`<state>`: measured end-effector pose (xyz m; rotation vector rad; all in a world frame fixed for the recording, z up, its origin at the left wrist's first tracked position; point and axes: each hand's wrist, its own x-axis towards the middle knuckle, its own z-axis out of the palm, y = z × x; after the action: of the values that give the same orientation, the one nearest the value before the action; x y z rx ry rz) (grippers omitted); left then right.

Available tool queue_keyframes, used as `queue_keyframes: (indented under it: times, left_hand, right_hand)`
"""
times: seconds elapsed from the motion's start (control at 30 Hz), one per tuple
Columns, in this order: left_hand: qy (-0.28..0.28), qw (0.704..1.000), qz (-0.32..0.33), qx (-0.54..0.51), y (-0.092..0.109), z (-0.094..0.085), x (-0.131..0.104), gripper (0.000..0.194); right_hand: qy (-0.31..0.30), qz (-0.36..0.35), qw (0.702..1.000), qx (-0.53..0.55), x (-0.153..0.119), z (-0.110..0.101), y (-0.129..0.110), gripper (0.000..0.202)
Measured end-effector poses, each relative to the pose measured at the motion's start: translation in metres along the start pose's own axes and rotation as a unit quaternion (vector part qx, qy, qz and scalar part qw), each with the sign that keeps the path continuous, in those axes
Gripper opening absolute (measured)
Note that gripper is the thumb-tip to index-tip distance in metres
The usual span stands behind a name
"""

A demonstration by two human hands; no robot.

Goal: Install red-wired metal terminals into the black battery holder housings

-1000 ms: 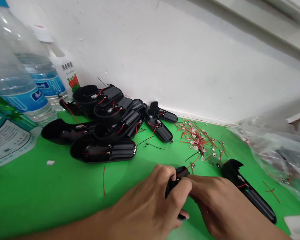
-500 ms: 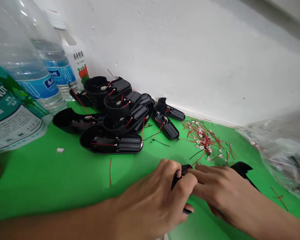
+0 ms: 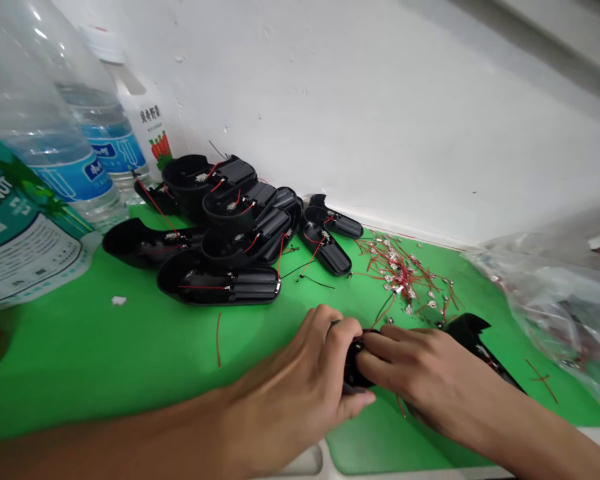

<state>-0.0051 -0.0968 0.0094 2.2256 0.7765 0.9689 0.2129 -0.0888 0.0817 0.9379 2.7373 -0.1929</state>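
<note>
My left hand [image 3: 313,370] is wrapped around a black plastic housing [image 3: 355,370], low in the middle of the head view. The fingers of my right hand [image 3: 427,367] are bent together and press into the top of that housing. Whatever lies under these fingertips is hidden. A thin wire [image 3: 384,312] runs up from beside the housing toward the pile behind it. Below the right hand, the end of a red wire [image 3: 401,405] pokes out. Another black housing [image 3: 470,333] lies just behind the right wrist, partly covered by it.
Several black housings [image 3: 255,285] with red wires are heaped at the back left of the green mat [image 3: 150,353]. Red wires with small metal tabs [image 3: 400,270] lie heaped near the wall. A clear plastic bag [image 3: 555,287] is at right, water bottles [image 3: 70,177] at left.
The left hand has turned, so more of the housing's inside shows. The right fingers have moved left, onto the housing. The view has shifted slightly, showing the mat's front edge.
</note>
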Motion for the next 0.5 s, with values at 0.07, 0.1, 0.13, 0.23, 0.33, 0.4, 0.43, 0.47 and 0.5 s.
queue_keyframes:
  times: [0.07, 0.1, 0.13, 0.23, 0.33, 0.4, 0.43, 0.47, 0.5]
  left_hand:
    - [-0.01, 1.0, 0.007, 0.009, 0.0, -0.002, -0.001, 0.07]
    - [-0.012, 1.0, 0.013, 0.017, -0.001, -0.003, -0.001, 0.07]
    - [-0.013, 0.999, 0.017, 0.025, -0.001, -0.004, -0.001, 0.07]
    - [0.005, 0.999, 0.026, 0.046, -0.004, -0.003, -0.001, 0.069]
    - [0.034, 0.998, 0.027, 0.046, -0.008, 0.003, -0.002, 0.068]
    - [0.05, 0.997, 0.035, 0.038, -0.011, 0.008, -0.004, 0.069]
    - [0.057, 0.997, 0.039, 0.037, -0.012, 0.01, -0.004, 0.069]
    - [0.063, 0.996, 0.043, 0.039, -0.013, 0.012, -0.004, 0.07]
    - [0.067, 0.996, 0.046, 0.044, -0.013, 0.013, -0.005, 0.071]
  right_hand:
    - [0.0, 0.0, 1.0, -0.02, 0.002, -0.001, -0.001, 0.02]
    - [-0.002, 0.002, 1.0, -0.031, 0.002, -0.003, -0.002, 0.019]
    - [-0.004, 0.005, 0.999, -0.041, 0.002, -0.005, -0.003, 0.018]
    - [0.019, 0.044, 0.998, -0.041, -0.006, -0.011, -0.008, 0.008]
    - [0.135, 0.124, 0.982, 0.035, -0.024, 0.001, -0.017, 0.014]
    - [0.266, 0.19, 0.942, 0.075, -0.037, 0.025, -0.024, 0.027]
    - [0.308, 0.212, 0.924, 0.078, -0.042, 0.04, -0.028, 0.032]
    - [0.332, 0.236, 0.91, 0.077, -0.046, 0.056, -0.032, 0.037]
    - [0.344, 0.251, 0.902, 0.073, -0.048, 0.071, -0.036, 0.04]
